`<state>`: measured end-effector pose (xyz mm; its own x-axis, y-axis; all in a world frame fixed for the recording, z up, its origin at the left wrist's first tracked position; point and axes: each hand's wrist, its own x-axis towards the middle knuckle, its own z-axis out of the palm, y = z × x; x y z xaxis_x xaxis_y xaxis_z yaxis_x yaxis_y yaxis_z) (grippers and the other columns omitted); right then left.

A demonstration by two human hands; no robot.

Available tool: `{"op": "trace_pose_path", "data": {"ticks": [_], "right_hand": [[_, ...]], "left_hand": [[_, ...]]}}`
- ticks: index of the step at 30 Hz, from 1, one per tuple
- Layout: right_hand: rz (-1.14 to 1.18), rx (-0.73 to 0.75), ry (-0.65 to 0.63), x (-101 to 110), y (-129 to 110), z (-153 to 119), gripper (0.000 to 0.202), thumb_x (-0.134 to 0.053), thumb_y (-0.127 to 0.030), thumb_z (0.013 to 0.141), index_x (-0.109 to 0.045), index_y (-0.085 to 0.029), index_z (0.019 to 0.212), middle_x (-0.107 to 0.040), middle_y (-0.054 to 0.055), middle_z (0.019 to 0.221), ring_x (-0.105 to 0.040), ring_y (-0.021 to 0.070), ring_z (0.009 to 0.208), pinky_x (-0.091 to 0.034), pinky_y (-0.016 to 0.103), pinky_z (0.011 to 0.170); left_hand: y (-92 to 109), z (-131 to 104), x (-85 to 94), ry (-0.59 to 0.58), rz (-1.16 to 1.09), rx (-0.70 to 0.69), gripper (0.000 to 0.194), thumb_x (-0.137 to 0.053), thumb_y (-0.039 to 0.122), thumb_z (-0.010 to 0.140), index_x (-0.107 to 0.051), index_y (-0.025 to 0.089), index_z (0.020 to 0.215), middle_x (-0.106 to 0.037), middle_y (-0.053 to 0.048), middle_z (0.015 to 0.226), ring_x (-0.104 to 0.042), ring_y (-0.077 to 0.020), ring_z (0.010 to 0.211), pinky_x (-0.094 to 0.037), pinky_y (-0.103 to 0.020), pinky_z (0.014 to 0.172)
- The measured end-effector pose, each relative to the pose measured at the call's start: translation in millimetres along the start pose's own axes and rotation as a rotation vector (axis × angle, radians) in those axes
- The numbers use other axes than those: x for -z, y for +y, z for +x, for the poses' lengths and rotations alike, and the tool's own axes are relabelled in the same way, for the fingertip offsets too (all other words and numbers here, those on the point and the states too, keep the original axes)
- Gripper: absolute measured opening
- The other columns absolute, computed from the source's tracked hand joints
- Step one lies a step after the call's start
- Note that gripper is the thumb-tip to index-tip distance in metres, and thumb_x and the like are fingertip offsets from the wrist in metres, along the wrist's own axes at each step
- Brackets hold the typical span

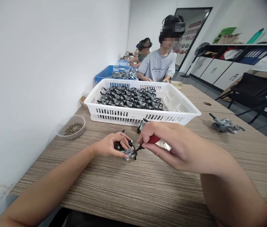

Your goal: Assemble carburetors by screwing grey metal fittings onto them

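Observation:
My left hand [114, 144] is closed around a small carburetor [129, 153], a silver metal body with black parts, and holds it against the table. In my right hand [171, 143] is a screwdriver with a red handle [154, 139]; its dark shaft slants down to the left. The screwdriver's tip meets the carburetor's near side, though the exact contact point is too small to make out. Just beyond my right fingers another carburetor [142, 126] is partly hidden. Behind my right hand, a shiny clear dish or wrapper [165, 145] shows only in part.
A white basket [142, 119] holding rows of carburetors stands ahead. At left sits a clear bowl [81, 134] of small brass-coloured parts, by the wall. One loose carburetor [225, 125] lies at right. Beyond are a blue crate [102, 75] and two other people [158, 64] seated at the tables.

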<state>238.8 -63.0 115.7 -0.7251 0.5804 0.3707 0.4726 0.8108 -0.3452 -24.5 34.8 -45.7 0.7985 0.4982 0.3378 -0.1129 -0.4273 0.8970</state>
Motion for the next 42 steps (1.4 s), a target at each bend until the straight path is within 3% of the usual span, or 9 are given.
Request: {"op": "trace_pose_path", "data": {"ticks": [4, 9, 11, 16, 22, 27, 31, 36, 42], "right_hand": [[-0.258, -0.039, 0.084, -4.7, 0.8, 4.8, 0.019, -0.063, -0.036, 0.11, -0.056, -0.024, 0.097, -0.063, -0.002, 0.077, -0.055, 0.0149, 0.063, -0.037, 0.03, 0.06], [-0.01, -0.106, -0.015, 3.2, -2.6, -5.3, 0.015, -0.059, -0.024, 0.107, -0.05, -0.025, 0.12, -0.067, 0.014, 0.128, -0.067, 0.0221, 0.098, -0.056, 0.035, 0.082], [0.091, -0.081, -0.052, 6.5, -3.0, -7.7, 0.016, -0.054, -0.017, 0.107, -0.05, -0.026, 0.12, -0.066, 0.014, 0.133, -0.067, 0.0216, 0.104, -0.057, 0.035, 0.086], [0.05, 0.077, -0.041, 3.9, -2.2, -2.1, 0.015, -0.053, -0.022, 0.112, -0.066, -0.024, 0.106, -0.072, 0.006, 0.106, -0.066, 0.0154, 0.081, -0.051, 0.028, 0.072], [-0.216, -0.033, 0.083, -2.2, -5.0, 1.3, 0.021, -0.062, -0.036, 0.11, -0.071, -0.024, 0.095, -0.062, -0.001, 0.074, -0.054, 0.0142, 0.059, -0.038, 0.031, 0.055], [-0.06, -0.085, -0.006, 6.7, -8.2, -4.1, 0.016, -0.066, -0.025, 0.102, -0.066, -0.024, 0.118, -0.07, 0.01, 0.122, -0.07, 0.0217, 0.092, -0.057, 0.033, 0.075], [0.023, 0.052, -0.055, 4.7, -5.1, -2.5, 0.015, -0.055, -0.019, 0.11, -0.068, -0.024, 0.117, -0.073, 0.007, 0.111, -0.07, 0.019, 0.093, -0.055, 0.03, 0.079], [-0.257, -0.04, 0.101, -6.7, -3.6, 4.1, 0.019, -0.058, -0.033, 0.112, -0.074, -0.023, 0.114, -0.073, 0.002, 0.092, -0.063, 0.0152, 0.069, -0.044, 0.03, 0.063], [-0.066, -0.048, -0.008, -0.6, -12.5, -0.2, 0.02, -0.055, -0.022, 0.107, -0.06, -0.021, 0.127, -0.07, 0.012, 0.127, -0.069, 0.021, 0.096, -0.054, 0.031, 0.079]], "left_hand": [[2.1, -0.2, 0.0, 0.008, -0.003, -0.005, 0.029, -0.101, 0.034, 0.075, -0.078, 0.02, 0.086, -0.086, -0.013, 0.102, -0.068, -0.0302, 0.128, -0.052, -0.051, 0.112], [1.7, 0.3, 0.1, 0.005, 0.004, -0.002, 0.029, -0.101, 0.035, 0.074, -0.078, 0.02, 0.085, -0.085, -0.013, 0.102, -0.068, -0.0313, 0.129, -0.05, -0.054, 0.115], [1.0, 0.3, 0.0, 0.006, 0.003, -0.009, 0.029, -0.101, 0.034, 0.074, -0.079, 0.02, 0.086, -0.085, -0.013, 0.102, -0.068, -0.0312, 0.129, -0.05, -0.054, 0.116], [-0.6, -2.0, -0.4, 0.025, -0.009, 0.027, 0.03, -0.102, 0.034, 0.072, -0.08, 0.02, 0.087, -0.083, -0.012, 0.105, -0.069, -0.032, 0.13, -0.055, -0.046, 0.11], [-4.4, -3.0, 0.6, -0.003, 0.012, 0.005, 0.026, -0.099, 0.031, 0.077, -0.079, 0.021, 0.09, -0.085, -0.011, 0.107, -0.067, -0.0299, 0.133, -0.052, -0.047, 0.115], [-5.7, -1.9, 0.8, -0.004, 0.005, -0.032, 0.026, -0.1, 0.03, 0.076, -0.08, 0.021, 0.089, -0.085, -0.012, 0.105, -0.068, -0.0305, 0.131, -0.051, -0.05, 0.116], [-3.1, -1.5, 0.0, 0.011, -0.009, 0.005, 0.028, -0.1, 0.032, 0.075, -0.08, 0.019, 0.089, -0.084, -0.013, 0.108, -0.069, -0.031, 0.131, -0.054, -0.047, 0.113], [-1.3, -1.3, 0.2, -0.001, -0.002, -0.001, 0.027, -0.1, 0.031, 0.075, -0.079, 0.02, 0.088, -0.085, -0.012, 0.106, -0.07, -0.0312, 0.13, -0.053, -0.049, 0.113], [-2.9, -1.5, 0.3, -0.001, 0.004, -0.012, 0.025, -0.099, 0.03, 0.076, -0.079, 0.021, 0.088, -0.085, -0.011, 0.107, -0.068, -0.031, 0.133, -0.052, -0.049, 0.115]]}}
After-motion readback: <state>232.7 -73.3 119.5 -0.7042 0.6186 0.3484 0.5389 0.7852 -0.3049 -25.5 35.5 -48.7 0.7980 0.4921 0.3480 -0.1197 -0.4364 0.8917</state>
